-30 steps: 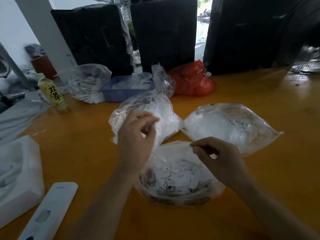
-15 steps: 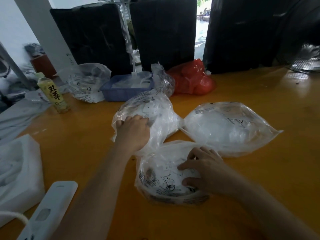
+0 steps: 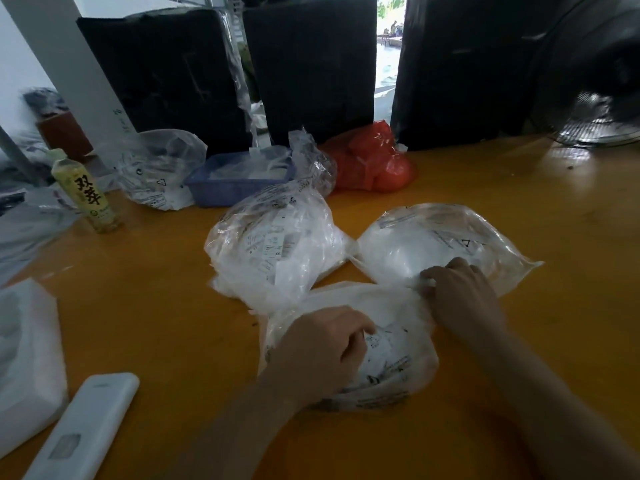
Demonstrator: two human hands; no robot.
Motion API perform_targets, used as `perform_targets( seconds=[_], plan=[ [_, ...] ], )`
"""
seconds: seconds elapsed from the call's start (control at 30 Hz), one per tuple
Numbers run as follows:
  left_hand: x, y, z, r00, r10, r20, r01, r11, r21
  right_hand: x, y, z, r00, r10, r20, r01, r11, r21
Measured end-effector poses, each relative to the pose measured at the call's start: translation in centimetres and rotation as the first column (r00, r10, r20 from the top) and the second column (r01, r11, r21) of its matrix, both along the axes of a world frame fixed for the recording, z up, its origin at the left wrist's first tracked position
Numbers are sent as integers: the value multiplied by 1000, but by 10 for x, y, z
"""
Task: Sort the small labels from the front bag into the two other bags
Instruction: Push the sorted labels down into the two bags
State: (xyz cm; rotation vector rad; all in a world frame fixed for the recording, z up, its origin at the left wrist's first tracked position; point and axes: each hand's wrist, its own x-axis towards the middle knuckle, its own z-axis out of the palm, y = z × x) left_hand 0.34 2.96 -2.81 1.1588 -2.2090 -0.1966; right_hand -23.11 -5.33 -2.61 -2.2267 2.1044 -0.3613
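The step in hand looked like a two-handed cycle of picking and dropping. Low in the middle of the frame, the left hand reached into the front bag, fingers curled down among the small labels; whether they had actually pinched one could not be told, as the fingertips were buried in the plastic. Right of it, the right hand sat at the near edge of the right bag, fingers bunched on the plastic at its mouth, seemingly gripping the film or letting a label go; no label showed between them. The next move probably called for lifting a single label out, reading it, and carrying it to whichever bag matched.

Counted left to right: one white foam piece at the lower left edge, one white remote-like bar, one yellow drink bottle, one spare clear bag in the upper left, one blue tray, the left bag in the centre, one red bag above it. So three working bags lay on the orange table, touching one another, and two hands.
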Motion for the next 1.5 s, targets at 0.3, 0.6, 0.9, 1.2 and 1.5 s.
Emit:
perform_targets(
  seconds=[0.3, 0.6, 0.9, 1.2, 1.5],
  plan=[
    [-24, 2, -19, 999, -20, 39, 13, 985, 173, 1, -6, -3, 981, 3, 194, 47, 967, -251],
    [-15, 1, -5, 862, 205, -464, -78, 957, 279, 23, 36, 19, 636, 529, 563, -288, 839, -462],
    [-4, -3, 1, 483, 401, -779, 308, 755, 579, 39, 49, 13, 306, 333, 892, -550, 827, -119],
    [-5, 2, 1, 314, 513, -798, 304, 742, 597, 43, 51, 11, 280, 261, 924, -517, 852, -84],
    [-6, 1, 0, 358, 561, -747, 247, 714, 655, 46, 51, 8, 573, 403, 714, -429, 889, -158]
  ],
)
